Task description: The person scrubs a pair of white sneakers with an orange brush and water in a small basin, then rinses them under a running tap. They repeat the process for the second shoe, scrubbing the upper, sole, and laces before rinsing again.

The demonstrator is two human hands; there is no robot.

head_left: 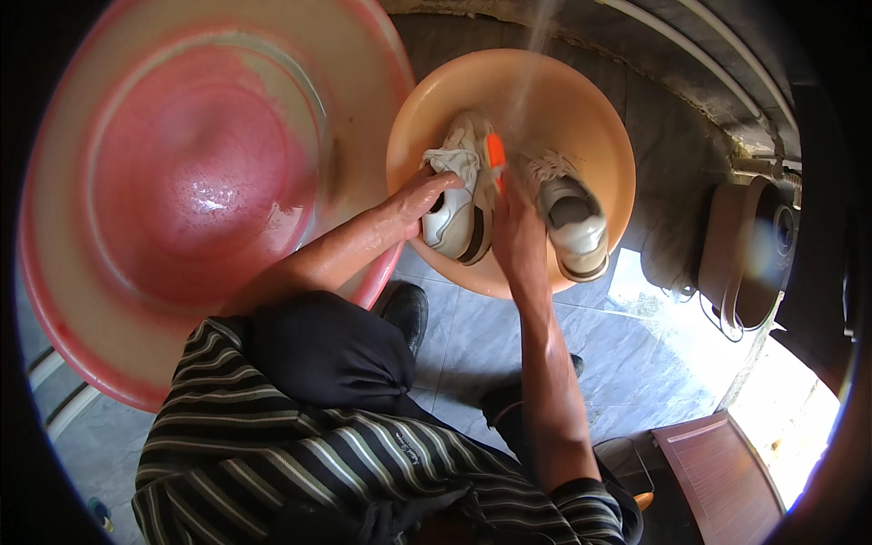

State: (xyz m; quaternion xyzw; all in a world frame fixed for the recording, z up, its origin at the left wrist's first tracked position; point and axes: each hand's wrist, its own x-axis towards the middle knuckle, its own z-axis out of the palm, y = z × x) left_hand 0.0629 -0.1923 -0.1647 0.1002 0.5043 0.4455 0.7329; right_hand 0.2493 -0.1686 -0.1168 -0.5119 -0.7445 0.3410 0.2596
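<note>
My left hand [423, 196] is closed round the side of a white sneaker [459, 225], its thumb at the shoe's opening. The sneaker is tilted over the orange basin [586, 100], its sole turned to the right. My right hand [520, 227] is closed on an orange brush [495, 151], which is held against the sole's edge; its bristles are mostly hidden. A second white sneaker [574, 218] with laces leans inside the basin, just right of my right hand, its heel at the near rim. A stream of water [531, 77] falls into the basin from above.
A large pink-and-cream tub [209, 173] stands at left, wet inside. White pipes [699, 54] run along the wall at far right. A beige appliance [736, 245] with a cable stands at right, and a brown panel [718, 477] at lower right. Grey floor tiles [454, 318] look wet.
</note>
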